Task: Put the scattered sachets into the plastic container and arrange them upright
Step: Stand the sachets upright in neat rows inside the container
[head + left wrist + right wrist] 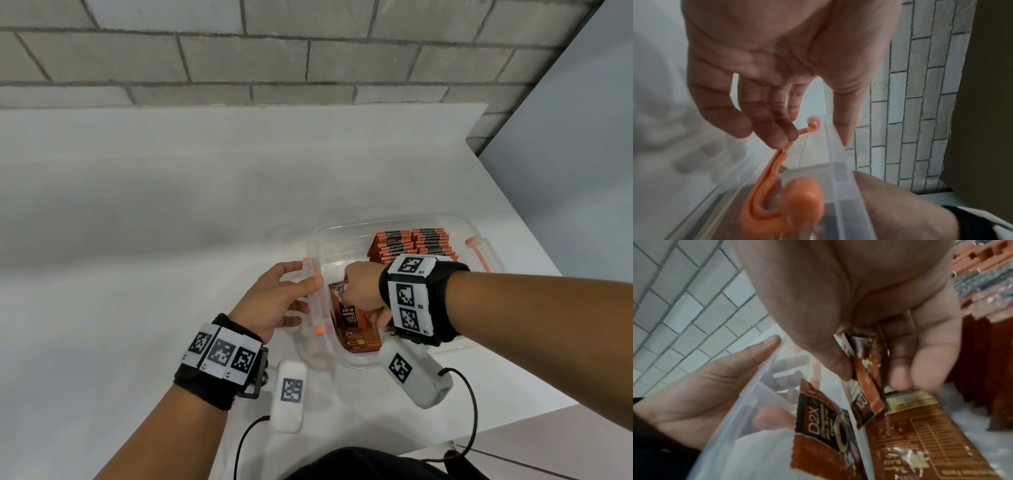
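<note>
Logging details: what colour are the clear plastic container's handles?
Orange handles, clearest in the left wrist view.

Brown sachets (356, 322) lie loose inside the clear container (342, 356), others seemingly upright.

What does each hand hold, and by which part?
The right hand pinches a sachet by its top edge. The left hand grips the container at its left rim.

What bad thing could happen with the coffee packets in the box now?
The right hand only pinches a sachet by its top edge, so it might slip and land flat like the loose sachets below. The right wrist is close to the upright rows and could knock them over. The left hand holds the plastic container only at its rim, so it might slide.
</note>
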A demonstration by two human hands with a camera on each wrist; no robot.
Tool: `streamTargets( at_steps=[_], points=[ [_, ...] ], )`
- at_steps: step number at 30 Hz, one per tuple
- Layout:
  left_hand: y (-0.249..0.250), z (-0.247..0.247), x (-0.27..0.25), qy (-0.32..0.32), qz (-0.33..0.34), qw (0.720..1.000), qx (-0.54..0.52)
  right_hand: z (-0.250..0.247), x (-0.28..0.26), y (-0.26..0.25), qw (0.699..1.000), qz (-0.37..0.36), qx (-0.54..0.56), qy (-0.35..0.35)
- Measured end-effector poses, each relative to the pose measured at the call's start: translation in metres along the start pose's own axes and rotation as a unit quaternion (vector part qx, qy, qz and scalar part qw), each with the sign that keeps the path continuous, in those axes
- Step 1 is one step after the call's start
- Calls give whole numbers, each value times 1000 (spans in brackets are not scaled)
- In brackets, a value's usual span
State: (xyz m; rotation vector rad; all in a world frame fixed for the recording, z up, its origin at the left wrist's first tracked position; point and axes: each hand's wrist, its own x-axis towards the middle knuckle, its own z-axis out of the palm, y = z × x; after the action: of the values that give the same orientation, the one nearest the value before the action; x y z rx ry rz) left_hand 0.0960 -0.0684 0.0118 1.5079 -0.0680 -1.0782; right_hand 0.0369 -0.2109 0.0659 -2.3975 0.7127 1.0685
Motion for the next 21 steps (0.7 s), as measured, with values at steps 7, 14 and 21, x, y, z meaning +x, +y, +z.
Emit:
streamTargets(
  at_steps=[7, 14, 21],
  points=[
    [-2, -1, 3, -1, -1, 1000, -4, 8, -6, 0, 984, 26, 109, -141],
    [-3, 0, 1, 0, -4, 1000, 5, -8, -13, 13, 956, 7, 200, -216],
    [-4, -1, 1, 0, -5, 1000, 6, 8, -8, 13, 961, -16, 200, -192]
  ],
)
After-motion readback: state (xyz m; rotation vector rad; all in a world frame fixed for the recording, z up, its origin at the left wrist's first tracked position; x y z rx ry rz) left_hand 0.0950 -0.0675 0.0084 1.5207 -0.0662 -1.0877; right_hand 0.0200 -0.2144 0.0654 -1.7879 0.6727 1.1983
